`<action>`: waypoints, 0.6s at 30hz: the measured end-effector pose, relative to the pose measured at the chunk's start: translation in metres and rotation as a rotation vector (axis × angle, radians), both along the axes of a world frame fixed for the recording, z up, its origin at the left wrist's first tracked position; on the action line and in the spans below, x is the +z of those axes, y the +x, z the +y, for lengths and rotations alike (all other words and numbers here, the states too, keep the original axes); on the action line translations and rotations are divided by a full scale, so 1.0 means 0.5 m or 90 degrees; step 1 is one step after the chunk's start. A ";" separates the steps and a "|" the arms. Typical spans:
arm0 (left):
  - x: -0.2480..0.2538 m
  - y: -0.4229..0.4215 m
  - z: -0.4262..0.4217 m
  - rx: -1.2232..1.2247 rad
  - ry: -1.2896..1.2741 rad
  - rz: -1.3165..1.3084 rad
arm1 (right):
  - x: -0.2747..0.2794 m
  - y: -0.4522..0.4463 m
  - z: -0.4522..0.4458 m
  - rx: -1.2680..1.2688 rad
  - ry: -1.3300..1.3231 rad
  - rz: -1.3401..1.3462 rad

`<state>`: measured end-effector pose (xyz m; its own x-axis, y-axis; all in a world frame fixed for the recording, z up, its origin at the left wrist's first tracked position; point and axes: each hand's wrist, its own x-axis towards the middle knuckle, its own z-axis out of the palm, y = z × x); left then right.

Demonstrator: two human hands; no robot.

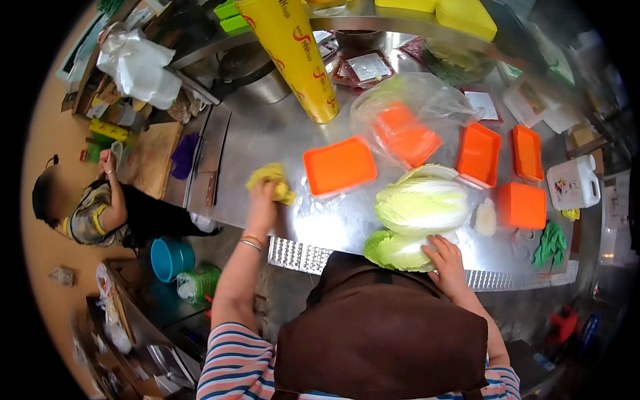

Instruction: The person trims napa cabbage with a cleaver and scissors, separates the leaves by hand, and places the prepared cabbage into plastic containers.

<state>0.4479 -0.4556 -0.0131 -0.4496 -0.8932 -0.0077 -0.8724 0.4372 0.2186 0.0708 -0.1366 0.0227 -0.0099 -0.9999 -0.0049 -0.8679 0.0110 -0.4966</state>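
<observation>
My left hand (264,200) grips a yellow cloth (281,181) pressed against the steel counter (313,230). An orange tray (340,166) lies just right of the cloth. My right hand (447,261) rests with fingers spread on the near Chinese cabbage piece (403,251) at the counter's front edge. Behind it, touching, lies a larger Chinese cabbage (421,203), pale green and white. A flat white piece (485,218) sits to the right of the cabbages.
More orange trays (480,156) stand at the back right, one under a clear plastic bag (373,107). A yellow roll (297,60) stands upright behind. A knife (212,180) lies at left, near another person (93,210). Green gloves (551,243) and a white jug (573,183) are far right.
</observation>
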 end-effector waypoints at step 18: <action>0.015 -0.126 -0.097 -0.211 0.102 0.142 | 0.130 0.120 -0.028 -0.176 0.017 -0.058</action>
